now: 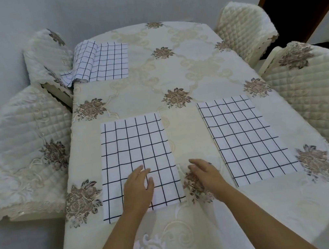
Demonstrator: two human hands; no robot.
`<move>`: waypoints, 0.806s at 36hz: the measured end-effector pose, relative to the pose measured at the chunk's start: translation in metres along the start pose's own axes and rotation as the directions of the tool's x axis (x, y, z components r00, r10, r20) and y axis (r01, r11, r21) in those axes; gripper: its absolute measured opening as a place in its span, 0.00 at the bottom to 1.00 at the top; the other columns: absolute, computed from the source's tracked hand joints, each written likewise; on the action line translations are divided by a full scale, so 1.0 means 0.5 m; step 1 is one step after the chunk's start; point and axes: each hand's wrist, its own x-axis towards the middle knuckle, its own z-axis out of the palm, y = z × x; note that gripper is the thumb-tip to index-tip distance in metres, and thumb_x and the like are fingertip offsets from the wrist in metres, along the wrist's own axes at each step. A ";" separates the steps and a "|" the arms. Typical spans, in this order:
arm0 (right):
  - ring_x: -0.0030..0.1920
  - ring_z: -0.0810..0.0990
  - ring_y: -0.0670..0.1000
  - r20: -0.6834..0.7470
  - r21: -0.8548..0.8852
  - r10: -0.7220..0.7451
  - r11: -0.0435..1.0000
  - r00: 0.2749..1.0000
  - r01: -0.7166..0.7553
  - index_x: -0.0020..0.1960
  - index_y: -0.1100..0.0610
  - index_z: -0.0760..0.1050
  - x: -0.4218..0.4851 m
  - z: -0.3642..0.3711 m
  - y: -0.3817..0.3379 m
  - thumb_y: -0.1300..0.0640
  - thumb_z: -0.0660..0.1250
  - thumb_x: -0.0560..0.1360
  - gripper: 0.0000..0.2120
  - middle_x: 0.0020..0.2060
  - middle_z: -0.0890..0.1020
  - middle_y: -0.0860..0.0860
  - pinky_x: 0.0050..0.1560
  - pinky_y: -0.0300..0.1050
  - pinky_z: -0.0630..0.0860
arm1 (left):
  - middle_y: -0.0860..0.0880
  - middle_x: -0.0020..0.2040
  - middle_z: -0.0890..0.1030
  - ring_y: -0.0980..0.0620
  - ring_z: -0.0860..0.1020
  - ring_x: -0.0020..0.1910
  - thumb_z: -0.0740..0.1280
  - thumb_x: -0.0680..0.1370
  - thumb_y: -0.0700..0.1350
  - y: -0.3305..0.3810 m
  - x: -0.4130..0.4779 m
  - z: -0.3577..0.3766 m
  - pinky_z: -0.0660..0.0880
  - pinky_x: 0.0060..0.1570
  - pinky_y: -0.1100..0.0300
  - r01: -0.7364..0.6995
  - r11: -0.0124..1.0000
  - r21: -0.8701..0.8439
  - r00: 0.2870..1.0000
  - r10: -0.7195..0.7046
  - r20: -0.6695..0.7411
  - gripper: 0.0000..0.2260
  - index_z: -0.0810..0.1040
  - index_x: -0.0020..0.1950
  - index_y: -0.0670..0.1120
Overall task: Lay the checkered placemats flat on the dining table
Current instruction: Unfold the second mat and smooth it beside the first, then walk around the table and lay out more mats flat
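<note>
**DESK:** What is the dining table (173,76) showing?

**PHOTOGRAPHER:** Two checkered mats are lying flat on its near half, the near left placemat (134,145) and the near right placemat (244,133). They are well apart, with bare tablecloth (184,134) between them. A third, the far placemat (107,62), is sitting at the far left corner, only partly spread. Its left part is bunching up and spilling over the table edge toward a quilted chair (46,54).

**DESK:** And the hands?

**PHOTOGRAPHER:** The left hand (138,186) is hanging over the near end of the near left placemat, fingers loose and gripping nothing. Whether it is touching the cloth I cannot tell. The right hand (204,174) is hovering over the tablecloth between the two near mats, fingers relaxed and empty.

**DESK:** How is that far one going to handle?

**PHOTOGRAPHER:** It is looking like thin, light, limp cloth, folding on itself and not fragile. By my reading, pinching the two drooping left corners and drawing them outward is going to flatten it. A one-sided tug is likely dragging the whole mat across the table.
</note>
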 end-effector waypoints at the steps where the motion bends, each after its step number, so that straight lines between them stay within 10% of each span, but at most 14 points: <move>1: 0.54 0.78 0.49 -0.061 0.102 0.025 0.995 0.998 -0.018 0.63 0.54 0.72 -0.003 -0.003 -0.006 0.56 0.58 0.80 0.13 0.56 0.79 0.51 0.49 0.41 0.74 | 0.45 0.64 0.75 0.49 0.71 0.64 0.62 0.79 0.40 0.003 -0.003 -0.006 0.63 0.64 0.61 0.017 0.998 -0.066 0.999 -0.019 -0.038 0.12 0.77 0.62 0.42; 8: 0.36 0.79 0.49 -0.132 0.419 0.062 0.908 0.989 -0.001 0.48 0.54 0.77 -0.040 0.000 -0.036 0.63 0.56 0.79 0.11 0.38 0.82 0.53 0.38 0.39 0.73 | 0.51 0.39 0.82 0.56 0.80 0.39 0.58 0.80 0.38 0.059 -0.037 -0.026 0.72 0.37 0.68 0.269 0.792 -0.548 0.960 -0.265 0.088 0.12 0.77 0.45 0.50; 29: 0.29 0.77 0.46 -0.371 0.645 0.146 0.751 0.917 0.141 0.46 0.56 0.77 -0.193 -0.384 0.136 0.64 0.57 0.78 0.11 0.30 0.82 0.49 0.38 0.39 0.72 | 0.48 0.35 0.79 0.60 0.76 0.30 0.57 0.79 0.32 0.444 -0.159 0.222 0.73 0.35 0.73 0.228 0.803 -0.551 0.944 -0.044 0.326 0.13 0.77 0.44 0.44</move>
